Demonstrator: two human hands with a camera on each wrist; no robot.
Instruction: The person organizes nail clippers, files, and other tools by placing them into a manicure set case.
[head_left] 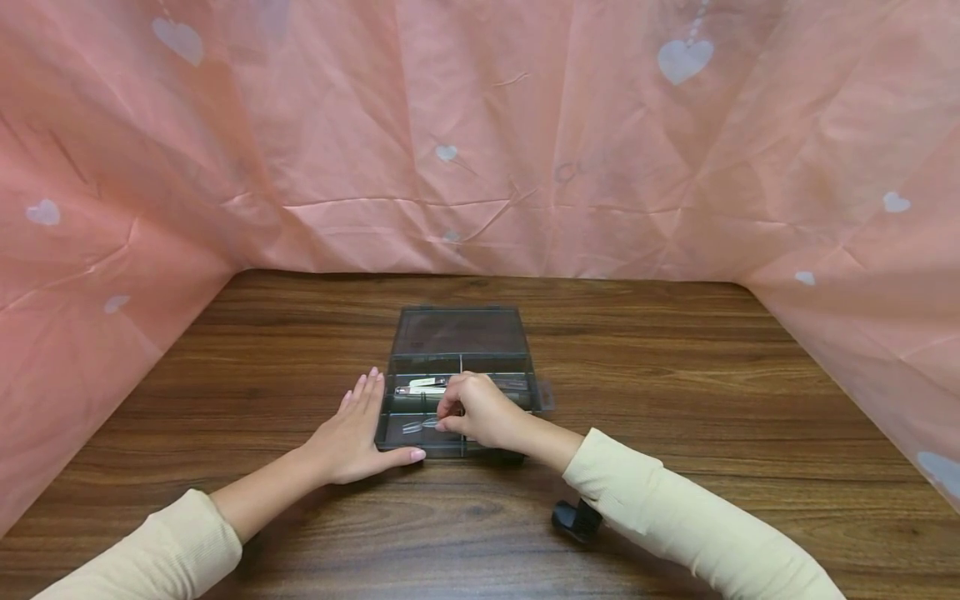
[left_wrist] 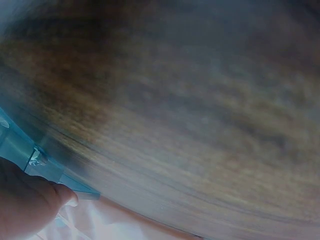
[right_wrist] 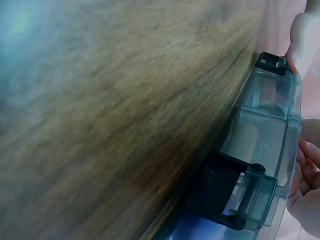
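Observation:
A dark see-through divided box [head_left: 389,429] lies on the wooden table with its lid [head_left: 460,332] folded back. My left hand [head_left: 352,433] rests flat beside it, fingers along its left side and thumb at the front edge. Over the front compartments, my right hand [head_left: 483,412] has curled fingers, with thumb and index finger pinching a small shiny piece [head_left: 430,423]. Just left of this, a pronged shiny end [head_left: 412,427] lies in the front left compartment. Slim pale items with metal ends [head_left: 420,390] lie in the middle compartment.
A black latch [right_wrist: 220,192] shows on the box's front in the right wrist view. A clear tab [head_left: 546,395] sticks out at its right side. Below the right sleeve is a black object [head_left: 576,521]. Pink curtain [head_left: 480,167] encloses the table's back and sides.

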